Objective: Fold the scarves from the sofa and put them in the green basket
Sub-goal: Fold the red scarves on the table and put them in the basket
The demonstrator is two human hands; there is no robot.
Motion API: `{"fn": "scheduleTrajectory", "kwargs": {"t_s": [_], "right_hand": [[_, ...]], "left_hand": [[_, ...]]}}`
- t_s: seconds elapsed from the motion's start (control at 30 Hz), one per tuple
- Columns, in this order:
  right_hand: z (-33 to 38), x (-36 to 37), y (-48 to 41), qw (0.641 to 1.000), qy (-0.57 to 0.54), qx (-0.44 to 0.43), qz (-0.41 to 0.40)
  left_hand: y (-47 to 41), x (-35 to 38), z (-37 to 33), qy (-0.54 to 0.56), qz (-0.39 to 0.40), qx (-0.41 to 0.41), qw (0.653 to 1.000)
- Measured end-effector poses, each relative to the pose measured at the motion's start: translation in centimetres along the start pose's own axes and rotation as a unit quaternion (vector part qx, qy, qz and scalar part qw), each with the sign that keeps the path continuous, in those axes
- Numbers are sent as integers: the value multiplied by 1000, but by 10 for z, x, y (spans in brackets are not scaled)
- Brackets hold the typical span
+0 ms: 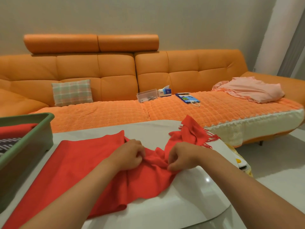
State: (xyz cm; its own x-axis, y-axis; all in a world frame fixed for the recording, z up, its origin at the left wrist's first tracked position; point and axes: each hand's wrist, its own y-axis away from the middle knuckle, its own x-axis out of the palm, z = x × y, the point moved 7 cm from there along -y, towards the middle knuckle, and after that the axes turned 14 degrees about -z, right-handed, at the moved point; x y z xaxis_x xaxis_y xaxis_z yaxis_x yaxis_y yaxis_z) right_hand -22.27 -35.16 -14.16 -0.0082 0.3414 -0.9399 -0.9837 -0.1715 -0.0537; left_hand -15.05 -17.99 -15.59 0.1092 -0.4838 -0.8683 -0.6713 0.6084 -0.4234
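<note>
In the head view, a red scarf (79, 164) is spread across the white surface (189, 204), with its fringed end bunched toward the sofa (115, 71). Its gathered middle is pinched in the grip of the left hand (130, 154) and of the right hand (183, 157). A folded red scarf (14, 130) is seen inside the green basket (41, 125) at the left.

Left hand (130, 154) and right hand (181, 158) bare; both forearms bare as far as visible.

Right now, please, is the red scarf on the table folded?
Not yet: the red scarf lies spread, bunched where the left hand and right hand pinch it.
</note>
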Motion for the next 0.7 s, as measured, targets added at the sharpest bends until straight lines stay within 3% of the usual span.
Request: {"fn": "scheduleTrajectory", "kwargs": {"t_s": [0.13, 0.33, 0.5, 0.6, 0.7], "right_hand": [[-16, -10, -17, 989, -55, 61, -125], [-28, 0, -36, 987, 130, 57, -71], [-31, -19, -47, 975, 135, 73, -159], [-45, -40, -44, 952, 70, 140, -261], [-57, -66, -32, 893, -20, 199, -402]], "left_hand": [[-16, 1, -3, 12, 4, -39, 999], [-37, 15, -8, -18, 55, -21, 998], [-48, 10, 3, -7, 29, -38, 999], [-56, 1, 11, 4, -42, -55, 998], [-72, -18, 14, 77, -174, -106, 976]]}}
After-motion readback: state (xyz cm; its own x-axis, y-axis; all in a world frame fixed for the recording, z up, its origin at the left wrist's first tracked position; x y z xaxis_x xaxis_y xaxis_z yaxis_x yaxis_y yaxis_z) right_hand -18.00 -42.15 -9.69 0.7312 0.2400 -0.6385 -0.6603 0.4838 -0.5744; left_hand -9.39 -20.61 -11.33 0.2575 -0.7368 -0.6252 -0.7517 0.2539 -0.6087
